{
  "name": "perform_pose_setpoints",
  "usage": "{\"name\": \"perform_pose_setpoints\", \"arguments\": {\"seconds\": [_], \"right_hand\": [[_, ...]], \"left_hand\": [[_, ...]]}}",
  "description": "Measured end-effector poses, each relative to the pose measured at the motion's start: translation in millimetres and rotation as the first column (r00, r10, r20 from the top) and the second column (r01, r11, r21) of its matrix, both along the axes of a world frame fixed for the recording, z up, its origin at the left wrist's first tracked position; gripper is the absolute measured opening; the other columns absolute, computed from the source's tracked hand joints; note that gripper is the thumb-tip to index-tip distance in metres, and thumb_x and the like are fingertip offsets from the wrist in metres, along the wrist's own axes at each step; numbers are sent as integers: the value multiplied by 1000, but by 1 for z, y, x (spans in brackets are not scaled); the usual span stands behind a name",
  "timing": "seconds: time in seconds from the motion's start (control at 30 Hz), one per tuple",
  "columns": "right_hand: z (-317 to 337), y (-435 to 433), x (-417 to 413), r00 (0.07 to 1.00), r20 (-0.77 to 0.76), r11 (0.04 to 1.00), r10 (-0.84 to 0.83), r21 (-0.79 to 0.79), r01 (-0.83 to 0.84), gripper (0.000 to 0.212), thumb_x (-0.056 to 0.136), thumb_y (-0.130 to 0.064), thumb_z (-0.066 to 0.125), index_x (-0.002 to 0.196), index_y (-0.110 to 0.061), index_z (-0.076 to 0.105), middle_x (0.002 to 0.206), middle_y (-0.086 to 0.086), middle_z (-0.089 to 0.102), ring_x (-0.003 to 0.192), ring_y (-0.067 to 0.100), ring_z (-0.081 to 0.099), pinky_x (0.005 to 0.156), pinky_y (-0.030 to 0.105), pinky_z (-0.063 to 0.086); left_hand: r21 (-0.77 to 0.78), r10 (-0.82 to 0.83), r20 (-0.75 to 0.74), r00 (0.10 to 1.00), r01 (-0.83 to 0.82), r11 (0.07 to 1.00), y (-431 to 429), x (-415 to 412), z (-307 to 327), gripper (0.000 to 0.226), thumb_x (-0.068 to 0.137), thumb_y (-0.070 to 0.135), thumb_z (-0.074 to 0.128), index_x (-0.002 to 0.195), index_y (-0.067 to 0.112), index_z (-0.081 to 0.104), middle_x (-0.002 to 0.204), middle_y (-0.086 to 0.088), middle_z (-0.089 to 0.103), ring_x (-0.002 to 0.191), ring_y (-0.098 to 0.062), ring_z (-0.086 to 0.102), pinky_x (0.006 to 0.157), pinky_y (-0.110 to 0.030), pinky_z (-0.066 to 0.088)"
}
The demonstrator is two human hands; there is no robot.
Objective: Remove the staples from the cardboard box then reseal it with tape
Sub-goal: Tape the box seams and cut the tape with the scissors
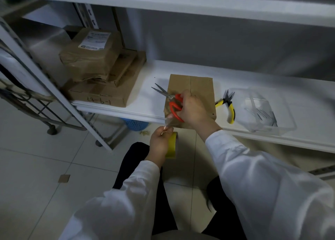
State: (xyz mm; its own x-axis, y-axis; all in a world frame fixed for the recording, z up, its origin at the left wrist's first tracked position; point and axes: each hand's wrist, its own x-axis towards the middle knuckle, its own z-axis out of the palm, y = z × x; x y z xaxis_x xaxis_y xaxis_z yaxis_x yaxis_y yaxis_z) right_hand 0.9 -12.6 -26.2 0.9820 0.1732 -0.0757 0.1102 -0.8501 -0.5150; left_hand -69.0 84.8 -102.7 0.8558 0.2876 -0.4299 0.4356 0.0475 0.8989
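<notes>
A flat brown cardboard box [197, 87] lies on the white shelf [148, 101], its near end at the shelf's front edge. My right hand [194, 109] rests over the box and grips red-handled scissors [174, 103], blades apart and pointing up-left. Below the shelf edge, my left hand [160, 142] holds a yellow tape roll [172, 145] and pinches a strip of clear tape [167, 121] stretched from the box's near end.
Yellow-handled pliers [228, 106] lie right of the box. A clear plastic tray [266, 111] with several metal staples sits further right. Stacked brown parcels [101, 72] fill the shelf's left end. A blue basket [135, 124] stands on the tiled floor underneath.
</notes>
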Motion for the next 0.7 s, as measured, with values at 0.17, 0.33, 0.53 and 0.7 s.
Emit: {"name": "perform_pose_setpoints", "arguments": {"seconds": [0.17,0.33,0.53,0.7], "right_hand": [[29,-15,-6,994,-106,983,-4,181,24,57,65,-47,79,104,-10,59,90,2,60,83,18,55,61,22,42],[47,-38,-19,961,-276,987,30,162,15,62,60,-57,77,95,-6,68,75,4,58,72,16,55,64,28,43],[57,-62,-42,865,-473,976,167,-48,-214,29,78,-47,69,73,-20,59,74,-4,51,75,12,50,62,20,36],[57,-71,-51,831,-510,958,220,-49,-283,27,84,-38,64,70,-24,48,71,-9,45,68,4,42,63,18,34]], "left_hand": [[-97,46,-39,998,-50,994,-2,2,4,17,93,23,54,79,17,61,76,3,56,79,-17,52,67,-24,42],[-106,65,-42,997,-69,992,-3,1,7,24,94,20,53,70,21,59,77,3,57,78,-16,53,67,-20,42],[-131,93,-39,995,-97,987,-2,-3,9,25,91,14,57,66,17,60,72,1,59,80,-20,56,77,-28,46],[-138,85,-66,994,-94,986,0,-4,12,26,92,19,56,66,18,61,76,1,61,86,-23,56,91,-36,46]]}}
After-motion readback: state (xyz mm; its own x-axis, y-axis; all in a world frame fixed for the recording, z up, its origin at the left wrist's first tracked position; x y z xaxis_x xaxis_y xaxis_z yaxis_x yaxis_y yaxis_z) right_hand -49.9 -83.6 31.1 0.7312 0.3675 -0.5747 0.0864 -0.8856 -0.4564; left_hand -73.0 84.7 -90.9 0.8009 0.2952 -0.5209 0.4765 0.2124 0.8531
